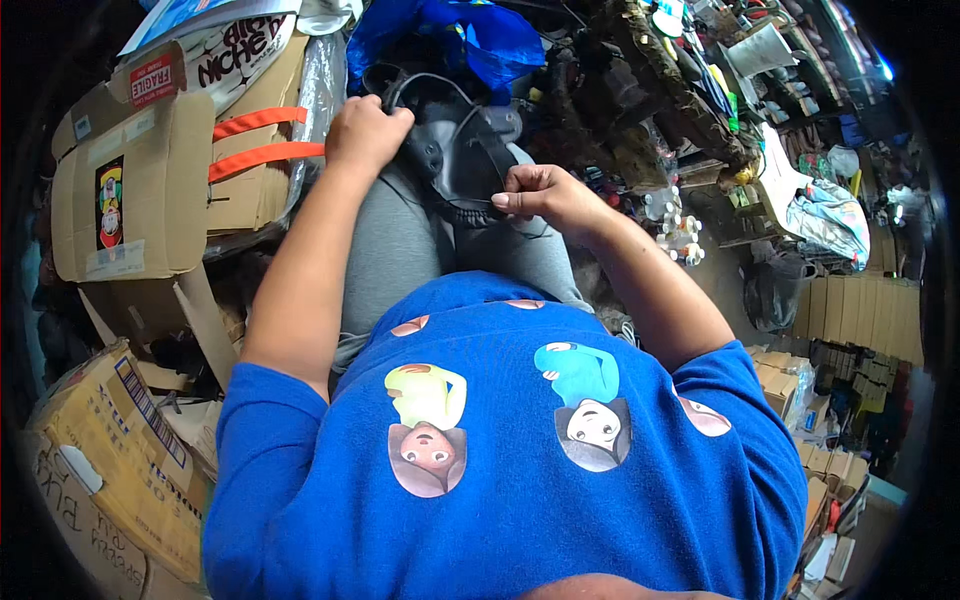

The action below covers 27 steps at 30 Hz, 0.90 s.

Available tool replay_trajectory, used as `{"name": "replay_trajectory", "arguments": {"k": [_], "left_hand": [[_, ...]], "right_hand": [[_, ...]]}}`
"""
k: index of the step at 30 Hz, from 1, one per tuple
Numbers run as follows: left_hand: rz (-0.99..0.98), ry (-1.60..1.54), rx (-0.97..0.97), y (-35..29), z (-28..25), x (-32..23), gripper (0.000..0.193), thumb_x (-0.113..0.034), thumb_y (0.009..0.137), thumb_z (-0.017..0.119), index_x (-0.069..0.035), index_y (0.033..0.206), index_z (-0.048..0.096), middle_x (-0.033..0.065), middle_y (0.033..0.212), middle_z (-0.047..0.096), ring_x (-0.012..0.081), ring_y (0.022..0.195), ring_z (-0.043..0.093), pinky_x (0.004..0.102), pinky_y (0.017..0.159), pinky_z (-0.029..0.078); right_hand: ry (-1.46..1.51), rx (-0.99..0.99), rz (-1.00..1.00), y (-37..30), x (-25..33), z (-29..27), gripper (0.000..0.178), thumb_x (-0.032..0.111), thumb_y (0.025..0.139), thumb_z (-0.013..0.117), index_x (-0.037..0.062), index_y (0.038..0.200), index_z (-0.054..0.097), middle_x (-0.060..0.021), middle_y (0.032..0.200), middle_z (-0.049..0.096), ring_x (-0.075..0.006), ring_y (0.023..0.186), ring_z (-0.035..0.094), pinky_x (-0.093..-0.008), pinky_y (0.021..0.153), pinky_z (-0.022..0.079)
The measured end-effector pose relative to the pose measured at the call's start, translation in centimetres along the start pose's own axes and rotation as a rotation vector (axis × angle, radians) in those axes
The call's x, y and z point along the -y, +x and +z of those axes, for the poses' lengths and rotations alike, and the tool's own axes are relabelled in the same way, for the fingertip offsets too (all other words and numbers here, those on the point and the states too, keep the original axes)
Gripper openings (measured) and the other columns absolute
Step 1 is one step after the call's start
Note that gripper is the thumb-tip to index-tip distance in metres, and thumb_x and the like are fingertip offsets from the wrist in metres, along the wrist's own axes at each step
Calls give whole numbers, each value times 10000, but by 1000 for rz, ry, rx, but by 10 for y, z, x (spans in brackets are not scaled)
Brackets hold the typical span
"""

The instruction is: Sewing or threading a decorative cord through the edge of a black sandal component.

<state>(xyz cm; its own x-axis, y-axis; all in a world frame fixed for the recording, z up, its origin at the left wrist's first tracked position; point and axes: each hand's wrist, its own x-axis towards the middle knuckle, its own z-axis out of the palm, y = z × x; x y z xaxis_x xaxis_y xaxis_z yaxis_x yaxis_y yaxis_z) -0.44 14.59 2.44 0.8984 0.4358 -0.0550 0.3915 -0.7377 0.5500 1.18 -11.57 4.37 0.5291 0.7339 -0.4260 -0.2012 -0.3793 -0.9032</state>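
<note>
A black leather-like item [455,165] rests over my lap, between my grey-trousered thighs. It has a hollow middle, thin raised edges and a ribbed lower edge; its exact kind is unclear. At its upper left, my left hand [368,135] is closed on the edge, the fingertips partly hidden. My right hand [545,195] is at the lower right edge, thumb and forefinger pinched together. What lies in that pinch is too small to make out. A thin dark strand seems to loop below the right fingers.
Cardboard boxes [140,190] with orange straps [265,160] stand close on my left, a yellowish carton [120,450] nearer. A blue plastic bag [500,45] lies beyond the black item. Crowded shelves [770,50], small white bottles [680,235] and stacked boxes [860,310] fill my right.
</note>
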Motion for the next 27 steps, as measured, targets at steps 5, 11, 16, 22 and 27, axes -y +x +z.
{"name": "replay_trajectory", "arguments": {"k": [5, 11, 16, 22, 27], "left_hand": [[49, 254, 180, 28, 16, -20, 414, -305, 764, 580, -71, 1097, 662, 155, 1171, 620, 318, 1103, 582, 431, 916, 471], [83, 473, 451, 20, 58, -72, 436, -276, 758, 616, -88, 1150, 646, 140, 1228, 599, 294, 1132, 580, 433, 932, 462], [261, 112, -34, -13, 79, -66, 401, -296, 757, 679, -74, 1087, 633, 127, 1159, 604, 307, 1032, 610, 416, 892, 487], [1005, 326, 305, -60, 44, -82, 373, -13, 699, 571, -121, 1052, 621, 42, 1276, 540, 268, 997, 596, 392, 803, 473], [1058, 361, 169, -35, 20, -66, 261, -61, 698, 597, -110, 954, 605, 96, 948, 619, 321, 824, 630, 429, 747, 512]], "right_hand": [[-51, -270, -112, -25, -22, 4, 252, 227, 857, 689, 84, 717, 535, 71, 673, 471, -35, 636, 402, -222, 587, 333], [-440, -604, -46, -62, -49, 3, 280, 299, 853, 644, 21, 842, 679, -83, 725, 625, -171, 708, 602, -311, 672, 467], [-523, -607, -91, -65, -63, -16, 315, 333, 847, 620, 25, 838, 681, -141, 751, 636, -253, 748, 632, -363, 711, 478], [-346, -529, 25, -61, -58, -27, 335, 356, 844, 630, 31, 879, 700, -98, 684, 637, -181, 681, 614, -332, 674, 474], [-229, -523, -25, -53, -63, -26, 345, 354, 839, 642, 19, 890, 706, -67, 669, 628, -113, 633, 574, -283, 626, 463]]}}
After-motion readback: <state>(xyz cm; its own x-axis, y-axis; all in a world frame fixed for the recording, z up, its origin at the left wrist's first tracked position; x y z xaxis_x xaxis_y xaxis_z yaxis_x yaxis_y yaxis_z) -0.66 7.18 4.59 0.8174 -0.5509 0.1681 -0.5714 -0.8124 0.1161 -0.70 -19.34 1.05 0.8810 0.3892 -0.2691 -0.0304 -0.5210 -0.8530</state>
